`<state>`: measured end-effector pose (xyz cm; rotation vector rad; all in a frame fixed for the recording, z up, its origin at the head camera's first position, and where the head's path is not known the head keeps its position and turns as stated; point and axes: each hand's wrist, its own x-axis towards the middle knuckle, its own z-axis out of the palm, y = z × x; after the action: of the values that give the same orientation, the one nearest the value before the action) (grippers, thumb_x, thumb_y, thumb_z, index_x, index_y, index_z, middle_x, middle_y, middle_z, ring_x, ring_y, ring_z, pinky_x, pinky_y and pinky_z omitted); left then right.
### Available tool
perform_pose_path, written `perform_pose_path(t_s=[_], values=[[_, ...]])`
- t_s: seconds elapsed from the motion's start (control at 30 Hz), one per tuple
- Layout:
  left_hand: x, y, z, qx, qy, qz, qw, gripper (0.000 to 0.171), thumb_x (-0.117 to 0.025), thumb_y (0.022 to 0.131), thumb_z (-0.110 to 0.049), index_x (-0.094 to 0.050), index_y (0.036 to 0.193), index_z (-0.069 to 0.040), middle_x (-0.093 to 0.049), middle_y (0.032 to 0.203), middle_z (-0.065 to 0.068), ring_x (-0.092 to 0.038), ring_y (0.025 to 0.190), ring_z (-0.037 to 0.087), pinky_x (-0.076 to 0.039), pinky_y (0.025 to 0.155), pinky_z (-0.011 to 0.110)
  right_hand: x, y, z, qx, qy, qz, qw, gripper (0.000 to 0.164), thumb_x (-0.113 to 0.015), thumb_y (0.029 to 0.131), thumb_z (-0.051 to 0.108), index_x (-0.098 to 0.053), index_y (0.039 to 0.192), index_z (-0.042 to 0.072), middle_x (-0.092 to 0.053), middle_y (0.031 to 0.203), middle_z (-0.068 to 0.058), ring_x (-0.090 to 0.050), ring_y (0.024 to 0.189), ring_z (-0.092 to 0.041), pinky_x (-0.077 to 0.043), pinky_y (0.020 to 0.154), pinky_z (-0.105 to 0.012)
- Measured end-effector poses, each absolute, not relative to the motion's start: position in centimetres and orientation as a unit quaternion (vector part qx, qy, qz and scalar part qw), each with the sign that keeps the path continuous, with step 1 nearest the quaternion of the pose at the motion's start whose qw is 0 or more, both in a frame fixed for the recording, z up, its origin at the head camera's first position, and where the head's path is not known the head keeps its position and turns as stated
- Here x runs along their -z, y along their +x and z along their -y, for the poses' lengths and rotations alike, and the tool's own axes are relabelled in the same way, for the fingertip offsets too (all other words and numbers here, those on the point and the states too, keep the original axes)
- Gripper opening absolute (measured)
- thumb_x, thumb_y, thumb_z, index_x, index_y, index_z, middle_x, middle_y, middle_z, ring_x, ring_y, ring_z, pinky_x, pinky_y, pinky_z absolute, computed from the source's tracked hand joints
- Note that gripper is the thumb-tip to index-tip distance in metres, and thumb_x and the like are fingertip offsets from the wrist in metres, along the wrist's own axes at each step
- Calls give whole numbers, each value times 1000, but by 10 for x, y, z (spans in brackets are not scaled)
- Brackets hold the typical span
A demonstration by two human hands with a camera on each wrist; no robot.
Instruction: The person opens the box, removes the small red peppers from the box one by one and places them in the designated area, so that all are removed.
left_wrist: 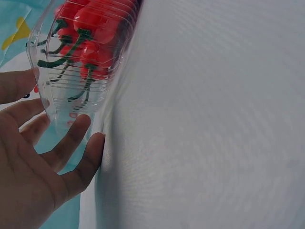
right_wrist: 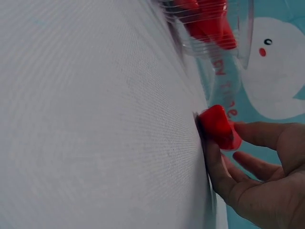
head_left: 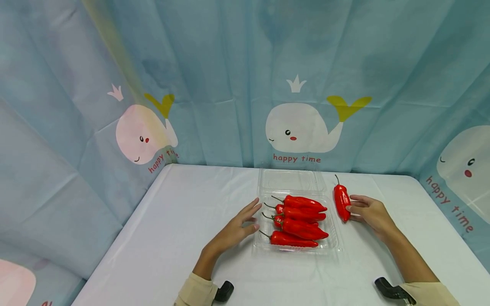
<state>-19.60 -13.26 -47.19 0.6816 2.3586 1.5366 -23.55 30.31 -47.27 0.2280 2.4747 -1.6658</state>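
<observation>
A glossy red chili pepper (head_left: 341, 199) lies on the white tabletop to the right of a clear plastic clamshell box (head_left: 333, 244). At its right side my right hand (head_left: 371, 214) pinches it near the tip, the thumb on one side and a fingertip low on the other, as the right wrist view shows. Several more red chili peppers (head_left: 302, 228) lie in the box, their green stems pointing left. My left hand (head_left: 235, 229) is at the box's left edge with fingers spread. In the left wrist view, fingertips (left_wrist: 29, 78) are right at the clear rim.
The box's clear lid (head_left: 291, 180) is folded back toward the far table edge. A white cloth covers the table (head_left: 183, 212). Behind it hangs a blue curtain (head_left: 229, 85) printed with whales. Black wrist mounts (head_left: 224, 291) sit at both sleeves.
</observation>
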Motion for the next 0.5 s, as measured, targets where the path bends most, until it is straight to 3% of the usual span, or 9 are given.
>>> perform_pose_path(t_s=[0.23,0.5], values=[[471,-195,133,-527,232,-809,122,63,-56,108,-15,-33,167,-9,-15,179,5,-54,139,40,-44,114,63,471,-231,-304,553,83,-826,69,73,-66,106,28,-34,161,-6,-46,155,-34,-67,104,-5,-63,90,-31],[473,-196,134,-526,232,-809,122,63,-57,108,-15,-33,167,-10,-15,179,4,-55,139,39,-44,115,63,462,-220,-301,522,91,-846,60,73,-63,106,36,-35,163,1,-42,160,-32,-67,118,-23,-63,89,-32]])
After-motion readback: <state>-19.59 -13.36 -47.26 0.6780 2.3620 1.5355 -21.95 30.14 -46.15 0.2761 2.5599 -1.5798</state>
